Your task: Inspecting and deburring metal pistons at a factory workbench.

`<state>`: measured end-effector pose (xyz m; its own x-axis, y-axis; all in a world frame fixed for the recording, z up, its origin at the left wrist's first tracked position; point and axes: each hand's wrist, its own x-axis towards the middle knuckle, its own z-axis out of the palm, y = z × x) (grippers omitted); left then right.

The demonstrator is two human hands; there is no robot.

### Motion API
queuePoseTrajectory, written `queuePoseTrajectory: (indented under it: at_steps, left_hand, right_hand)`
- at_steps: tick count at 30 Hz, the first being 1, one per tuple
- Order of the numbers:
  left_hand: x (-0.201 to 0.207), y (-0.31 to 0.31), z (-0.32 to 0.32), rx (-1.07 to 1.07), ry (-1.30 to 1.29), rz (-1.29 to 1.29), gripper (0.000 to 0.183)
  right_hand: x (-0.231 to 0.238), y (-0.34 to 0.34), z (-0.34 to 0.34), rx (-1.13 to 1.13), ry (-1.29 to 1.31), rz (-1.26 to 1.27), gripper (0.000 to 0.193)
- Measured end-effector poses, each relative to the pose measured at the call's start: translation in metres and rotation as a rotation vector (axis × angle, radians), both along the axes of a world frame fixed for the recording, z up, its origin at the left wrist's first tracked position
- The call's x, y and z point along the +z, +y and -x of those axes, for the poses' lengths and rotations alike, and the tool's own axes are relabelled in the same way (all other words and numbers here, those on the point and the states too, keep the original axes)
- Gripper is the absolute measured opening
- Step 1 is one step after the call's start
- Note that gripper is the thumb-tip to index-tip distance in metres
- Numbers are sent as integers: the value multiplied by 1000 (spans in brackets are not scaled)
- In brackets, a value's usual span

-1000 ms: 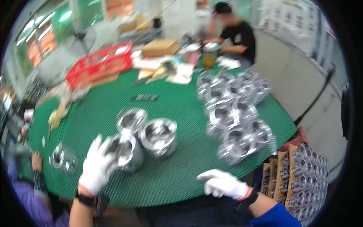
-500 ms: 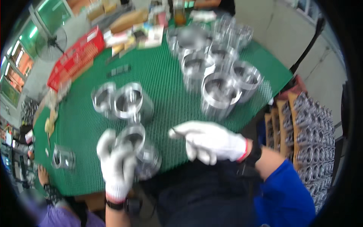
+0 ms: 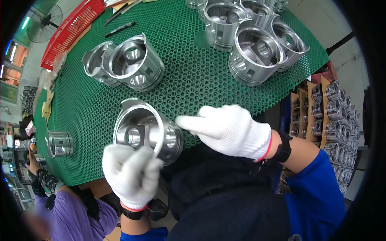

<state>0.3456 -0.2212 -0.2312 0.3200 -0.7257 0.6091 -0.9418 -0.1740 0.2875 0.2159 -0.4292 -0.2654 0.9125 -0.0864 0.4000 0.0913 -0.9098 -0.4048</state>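
A silvery metal piston [image 3: 172,138] stands on the green mat near the table's front edge, its hollow end facing up. My left hand [image 3: 132,174], in a white knit glove, is curled closed at its near rim. The fingers cover part of that rim; what they hold, if anything, is hidden. My right hand [image 3: 229,130], gloved the same way, lies palm down to the right of the piston. One finger is stretched toward the piston's side, its tip at or very close to the wall, and the other fingers are bent. Nothing shows in the right hand.
Two pistons [image 3: 146,74] stand beyond, to the left; several more [image 3: 251,74] cluster at the far right. One lone piston [image 3: 60,143] is at the left edge. A black marker [image 3: 120,29], a red basket [image 3: 72,30], racked pistons [image 3: 333,130] and a person in purple [image 3: 80,213] surround the mat [image 3: 189,82].
The view has tipped down and come closer to the near piston. My left fingers have curled in at its rim. My right hand has turned palm down, its finger now at the piston's side.
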Motion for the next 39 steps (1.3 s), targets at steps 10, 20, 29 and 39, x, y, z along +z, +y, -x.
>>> queuePoseTrajectory:
  at_steps: [10, 20, 29, 39]
  left_hand:
    - [-9, 0, 25, 16, -114, -149, 30]
    - [-5, 15, -2, 196, -10, 30, 43]
    - [2, 28, -22, -10, -182, -273, 37]
    - [9, -22, -44, 22, 25, -95, 12]
  right_hand:
    - [8, 9, 20, 302, 904, -2392, 21]
    - [12, -27, 40, 42, 209, -2241, 33]
    - [22, -47, 51, 250, 127, -1985, 43]
    - [5, -38, -11, 35, -24, 211, 42]
